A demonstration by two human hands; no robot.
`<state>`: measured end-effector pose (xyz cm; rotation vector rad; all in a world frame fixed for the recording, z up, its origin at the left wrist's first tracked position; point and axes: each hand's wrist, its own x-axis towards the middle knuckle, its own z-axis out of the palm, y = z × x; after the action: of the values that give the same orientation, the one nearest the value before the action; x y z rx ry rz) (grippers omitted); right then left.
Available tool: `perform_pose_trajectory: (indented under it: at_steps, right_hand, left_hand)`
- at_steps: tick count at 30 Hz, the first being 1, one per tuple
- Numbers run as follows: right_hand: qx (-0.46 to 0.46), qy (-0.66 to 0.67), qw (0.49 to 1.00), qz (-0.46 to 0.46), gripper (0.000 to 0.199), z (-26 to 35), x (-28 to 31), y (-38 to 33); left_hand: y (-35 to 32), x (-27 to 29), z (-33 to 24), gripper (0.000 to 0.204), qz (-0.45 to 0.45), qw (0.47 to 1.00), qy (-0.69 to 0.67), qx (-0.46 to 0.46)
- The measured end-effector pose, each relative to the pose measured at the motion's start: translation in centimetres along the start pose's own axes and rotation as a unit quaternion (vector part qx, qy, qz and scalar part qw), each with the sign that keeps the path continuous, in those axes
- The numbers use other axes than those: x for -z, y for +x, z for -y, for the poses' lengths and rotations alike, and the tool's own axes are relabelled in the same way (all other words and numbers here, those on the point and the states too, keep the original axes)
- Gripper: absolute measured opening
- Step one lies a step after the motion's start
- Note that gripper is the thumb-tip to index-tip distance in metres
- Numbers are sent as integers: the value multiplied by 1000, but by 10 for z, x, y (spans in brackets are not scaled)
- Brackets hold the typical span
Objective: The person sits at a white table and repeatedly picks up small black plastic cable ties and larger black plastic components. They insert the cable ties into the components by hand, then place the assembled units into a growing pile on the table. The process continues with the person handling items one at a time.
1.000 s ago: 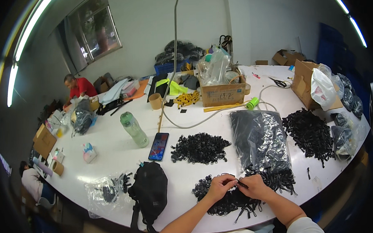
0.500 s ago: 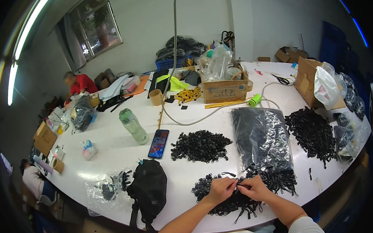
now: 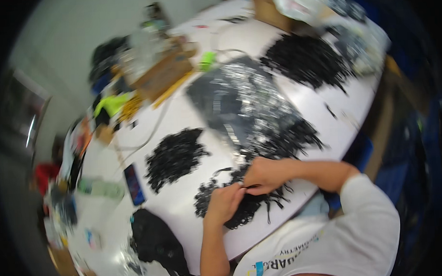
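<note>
My left hand (image 3: 225,204) and my right hand (image 3: 265,176) meet fingertip to fingertip, both closed in a pinch. What lies between the fingers is too small and blurred to name. Directly beneath them spreads a heap of small black parts (image 3: 244,215), some with thin cord loops sticking out toward the table's near edge. Just beyond my right hand, black corded pieces (image 3: 299,137) spill at the end of a large clear plastic bag (image 3: 244,98) with dark contents. To the left sits a separate pile of small black pieces (image 3: 175,158).
A black mesh bag (image 3: 156,240) lies left of my hands, near a phone (image 3: 133,185) and a green bottle (image 3: 100,189). Farther off are a cardboard box (image 3: 163,77), a bright green object (image 3: 207,61) and another black pile (image 3: 308,60). The table edge (image 3: 359,130) curves along the right.
The whole view has swung and tilted to the right and is blurred, with more of my white shirt and right arm showing. My hands remain pinched together over the black heap.
</note>
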<state>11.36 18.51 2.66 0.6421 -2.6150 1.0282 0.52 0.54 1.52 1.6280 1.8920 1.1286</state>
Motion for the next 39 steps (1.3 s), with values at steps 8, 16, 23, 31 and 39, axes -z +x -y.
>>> perform_pose_trajectory:
  at_steps: [8, 16, 23, 31, 39]
  right_hand:
    - [13, -43, 998, -37, 27, -6, -7, -9]
    - [-68, 187, 973, -114, 16, -23, 43, -11]
    - [-161, 377, 516, -753, 18, -70, 105, -51]
    - [-237, 367, 658, -614, 17, -72, 87, -37]
    - [-72, 430, 650, -623, 11, -13, 177, 0]
  left_hand:
    - [-2, 18, 20, 22, -29, 999, 39, -25]
    - [-6, 2, 19, 21, -80, 993, -28, 81]
    - [5, 2, 1, 14, -91, 917, -324, 213]
    - [1, 10, 26, 21, -28, 511, -834, 209]
    - [-3, -7, 51, 21, -232, 566, -769, 186]
